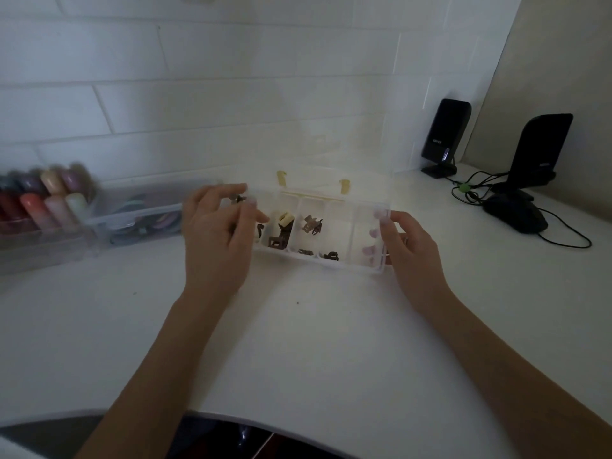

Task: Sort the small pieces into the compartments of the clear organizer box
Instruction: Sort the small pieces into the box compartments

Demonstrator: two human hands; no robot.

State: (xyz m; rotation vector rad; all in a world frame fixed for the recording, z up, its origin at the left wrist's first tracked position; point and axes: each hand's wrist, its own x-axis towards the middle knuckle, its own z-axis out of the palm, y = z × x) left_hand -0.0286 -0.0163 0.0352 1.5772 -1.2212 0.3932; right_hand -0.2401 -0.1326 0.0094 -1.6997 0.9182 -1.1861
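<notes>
Head view: organizer box lengthwise left-right, lid upright behind.

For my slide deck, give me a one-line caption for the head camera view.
Left hand pinches a small dark piece over the open clear organizer box, steadied by the right hand.

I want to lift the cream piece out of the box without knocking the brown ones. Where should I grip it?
Pinch the cream piece by its upper end, coming from straight above: it sticks up above the brown pieces crowding its lower part, inside the organizer box walls.
</notes>
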